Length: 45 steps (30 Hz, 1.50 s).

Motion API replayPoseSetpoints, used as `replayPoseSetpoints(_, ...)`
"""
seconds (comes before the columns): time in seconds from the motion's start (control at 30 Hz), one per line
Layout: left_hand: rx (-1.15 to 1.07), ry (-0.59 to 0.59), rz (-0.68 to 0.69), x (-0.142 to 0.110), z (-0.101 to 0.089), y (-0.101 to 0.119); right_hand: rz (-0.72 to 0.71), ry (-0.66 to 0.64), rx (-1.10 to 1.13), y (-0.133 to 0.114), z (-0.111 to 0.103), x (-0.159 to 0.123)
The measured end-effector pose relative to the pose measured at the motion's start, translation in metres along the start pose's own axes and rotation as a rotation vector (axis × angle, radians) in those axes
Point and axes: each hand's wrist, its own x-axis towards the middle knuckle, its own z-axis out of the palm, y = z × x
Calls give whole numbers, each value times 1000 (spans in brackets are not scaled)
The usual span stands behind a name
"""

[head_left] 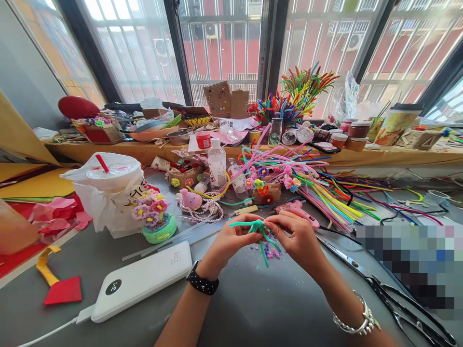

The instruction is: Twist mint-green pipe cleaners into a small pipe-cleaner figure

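Both hands meet over the grey table, pinching a teal pipe cleaner that is twisted into a small knot with ends sticking out left and downward. My left hand, with a black watch at the wrist, is closed on its left side. My right hand, with a silver bracelet, is closed on its right side. Small purple scraps lie on the table just under the hands. A pink glue gun rests right behind my right hand.
A white power bank lies at the left front, black scissors at the right front. A heap of coloured pipe cleaners, a bagged drink cup, a small flower pot craft, bottles and baskets crowd the table behind.
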Motion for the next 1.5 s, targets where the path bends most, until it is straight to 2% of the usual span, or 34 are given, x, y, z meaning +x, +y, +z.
replayPoseSetpoints(0.1, -31, -12, 15, 2, 0, -2, -53, 16, -24, 3, 1, 1)
replayPoseSetpoints(0.2, -46, -3, 16, 4, 1, -5, -154, 40, -144, 7, 2, 1)
replayPoseSetpoints(0.4, -47, 142, 33, 6, 0, -10, -368, 136, -448, 8, 4, 1)
replayPoseSetpoints(0.6, -17, 210, 72, 6, 0, -11, -564, 140, -442, 9, 7, 0)
replayPoseSetpoints(0.73, 59, 244, 116, 6, 0, -13, -614, 130, -398, 13, 6, -1)
replayPoseSetpoints(0.97, 247, 114, 238, 8, 1, -16, -564, 159, -395, 13, 7, -3)
replayPoseSetpoints(1.13, 487, 147, 252, 8, 1, -15, -517, 148, -315, 12, 12, -3)
replayPoseSetpoints(1.33, 509, 158, 281, 9, 2, -19, -329, 116, -107, 10, 11, -3)
replayPoseSetpoints(1.5, 551, 141, 292, 8, 3, -21, -222, 106, -65, 7, 6, -1)
